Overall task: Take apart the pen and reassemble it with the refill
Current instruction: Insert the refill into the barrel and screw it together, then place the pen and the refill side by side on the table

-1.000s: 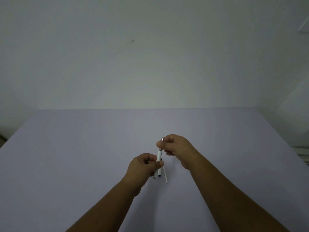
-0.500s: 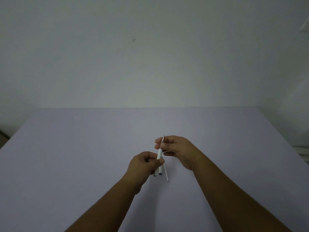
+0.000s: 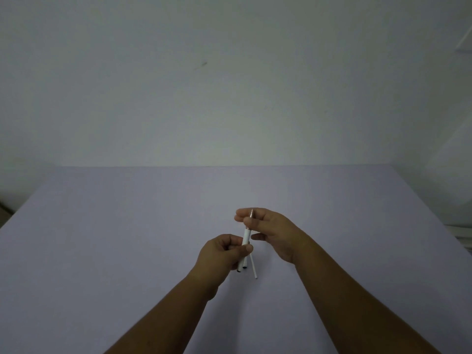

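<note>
**Operator:** Where is the pen point(image 3: 246, 235), and how are the hands set?

**Technician:** It is held above the counter point(image 3: 127, 226), near its middle, tip end pointing up and away. The left hand point(image 3: 222, 252) is clenched around the lower barrel. The right hand point(image 3: 265, 229) pinches the metal tip section point(image 3: 252, 214) between thumb and fingers. A thin white refill point(image 3: 253, 267) lies on the counter just below the hands. A second tube end shows beside the barrel's bottom; I cannot tell what it is.

**Operator:** Handling properties?

**Technician:** Judged light, rigid and smooth, so likely slippery. Grip the barrel firmly; turn only the tip section. The refill looks slender and may bend, so take it near one end and keep it straight.

**Operator:** Surroundings?

**Technician:** A flat, pale lavender, matte counter set against plain, dimly lit walls.
</note>
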The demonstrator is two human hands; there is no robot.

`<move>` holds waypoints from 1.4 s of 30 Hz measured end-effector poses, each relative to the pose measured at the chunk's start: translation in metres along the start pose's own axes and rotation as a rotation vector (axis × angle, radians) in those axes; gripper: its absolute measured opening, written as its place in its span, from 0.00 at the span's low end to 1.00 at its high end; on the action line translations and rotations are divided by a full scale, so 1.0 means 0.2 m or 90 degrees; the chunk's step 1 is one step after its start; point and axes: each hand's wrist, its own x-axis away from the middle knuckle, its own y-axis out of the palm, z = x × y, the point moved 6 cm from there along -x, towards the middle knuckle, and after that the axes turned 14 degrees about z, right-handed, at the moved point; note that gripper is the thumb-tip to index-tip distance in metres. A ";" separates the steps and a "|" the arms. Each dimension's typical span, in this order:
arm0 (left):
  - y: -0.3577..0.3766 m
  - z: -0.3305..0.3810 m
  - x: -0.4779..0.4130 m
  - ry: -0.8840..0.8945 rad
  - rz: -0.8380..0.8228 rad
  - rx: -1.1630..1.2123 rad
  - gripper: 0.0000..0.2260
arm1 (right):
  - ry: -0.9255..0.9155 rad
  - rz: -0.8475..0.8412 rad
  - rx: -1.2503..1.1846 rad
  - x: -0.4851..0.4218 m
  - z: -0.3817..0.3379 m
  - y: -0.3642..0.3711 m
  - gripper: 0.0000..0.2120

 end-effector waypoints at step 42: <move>-0.20 -0.29 -0.16 -0.073 0.106 -0.040 0.02 | 0.104 0.274 0.286 -0.29 0.52 0.09 0.13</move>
